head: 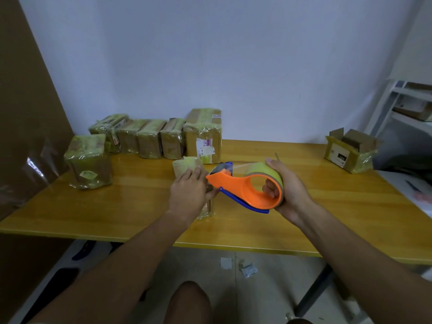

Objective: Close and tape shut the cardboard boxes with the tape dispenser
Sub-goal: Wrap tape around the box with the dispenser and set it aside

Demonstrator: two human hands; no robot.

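Small taped cardboard box [187, 165] sits mid-desk, just beyond the near edge of the yellow wooden desk [327, 206]. Left hand [188, 194] lies on top of it, fingers straight and pressing down; much of the box is hidden under the hand. Right hand [286, 187] grips the tape dispenser [243, 187], fingers curled through the roll's core, thumb over the yellow-green tape roll [266, 170]. Dispenser is orange with blue trim, nose pointing left, just beside the left hand's fingers. A clear strip of tape runs from roll to nose. Row of taped boxes [149, 139] stands along the wall, far left. One box with open flaps [350, 150] sits well apart at the far right corner.
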